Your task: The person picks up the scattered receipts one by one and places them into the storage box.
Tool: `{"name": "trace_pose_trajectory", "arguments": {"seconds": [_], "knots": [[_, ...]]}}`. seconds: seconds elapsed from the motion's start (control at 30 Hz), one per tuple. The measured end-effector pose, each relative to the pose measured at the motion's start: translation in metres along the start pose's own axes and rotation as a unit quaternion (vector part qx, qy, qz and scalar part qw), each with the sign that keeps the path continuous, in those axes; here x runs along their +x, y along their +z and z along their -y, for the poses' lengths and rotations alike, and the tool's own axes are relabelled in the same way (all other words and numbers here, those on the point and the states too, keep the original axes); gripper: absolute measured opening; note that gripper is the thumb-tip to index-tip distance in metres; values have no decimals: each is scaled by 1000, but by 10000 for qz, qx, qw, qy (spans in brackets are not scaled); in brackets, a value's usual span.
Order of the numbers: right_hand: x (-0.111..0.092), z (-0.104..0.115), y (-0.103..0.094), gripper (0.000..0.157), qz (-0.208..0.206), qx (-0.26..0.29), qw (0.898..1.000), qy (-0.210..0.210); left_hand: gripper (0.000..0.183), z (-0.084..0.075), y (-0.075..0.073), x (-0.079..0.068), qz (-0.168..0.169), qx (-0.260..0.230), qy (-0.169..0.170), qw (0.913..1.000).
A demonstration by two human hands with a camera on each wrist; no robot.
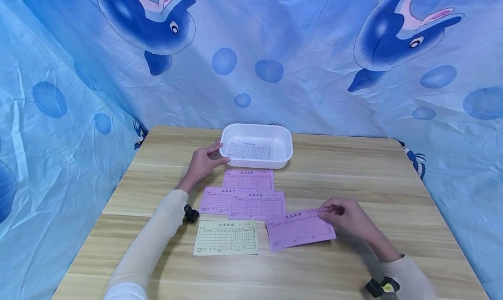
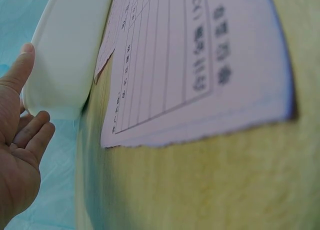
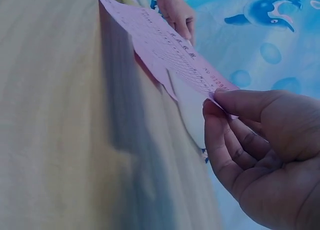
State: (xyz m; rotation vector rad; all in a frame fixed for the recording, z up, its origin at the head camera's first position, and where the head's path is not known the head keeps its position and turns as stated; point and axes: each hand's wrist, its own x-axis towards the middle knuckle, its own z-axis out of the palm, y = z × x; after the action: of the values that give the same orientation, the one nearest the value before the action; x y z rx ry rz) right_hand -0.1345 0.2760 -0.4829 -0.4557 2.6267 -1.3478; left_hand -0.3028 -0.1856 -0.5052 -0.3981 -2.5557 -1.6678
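My right hand (image 1: 346,215) pinches the upper right corner of a pink receipt slip (image 1: 300,230) between thumb and fingertips. That slip is tilted, its right end raised above the table, as the right wrist view also shows. Farther off, my left hand (image 1: 202,164) holds the front left corner of a white plastic basin (image 1: 280,162), thumb at the front and fingers along the left side. A printed white slip (image 1: 249,150) lies inside the basin. In the left wrist view, thumb and fingers (image 2: 37,135) are at the basin wall (image 2: 65,55).
Three pink slips lie before the basin: one by its front (image 1: 248,180), one at left (image 1: 214,200) partly covered by another (image 1: 257,205). Nearer me lies a pale green slip (image 1: 225,238). The wooden table (image 1: 373,169) meets a blue dolphin-printed curtain (image 1: 306,103) behind.
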Motion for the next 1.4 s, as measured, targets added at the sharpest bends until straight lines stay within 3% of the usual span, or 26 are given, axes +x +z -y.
{"name": "trace_pose_trajectory", "arguments": {"seconds": [0.47, 0.77, 0.97, 1.4], "knots": [[20, 13, -19, 10, -264, -18, 9996, -18, 80, 0, 1, 0, 0, -25, -3, 10000], [38, 24, -20, 16, -694, 142, 9972, 243, 79, -2, 0, 0, 21, 2, -49, 10000], [49, 32, -22, 18, -989, 186, 9948, 185, 80, -2, 0, 0, 41, 112, -129, 9998], [74, 53, -26, 28, -1237, 390, 9914, 174, 80, -4, -1, -1, 49, 56, -145, 9999]]}}
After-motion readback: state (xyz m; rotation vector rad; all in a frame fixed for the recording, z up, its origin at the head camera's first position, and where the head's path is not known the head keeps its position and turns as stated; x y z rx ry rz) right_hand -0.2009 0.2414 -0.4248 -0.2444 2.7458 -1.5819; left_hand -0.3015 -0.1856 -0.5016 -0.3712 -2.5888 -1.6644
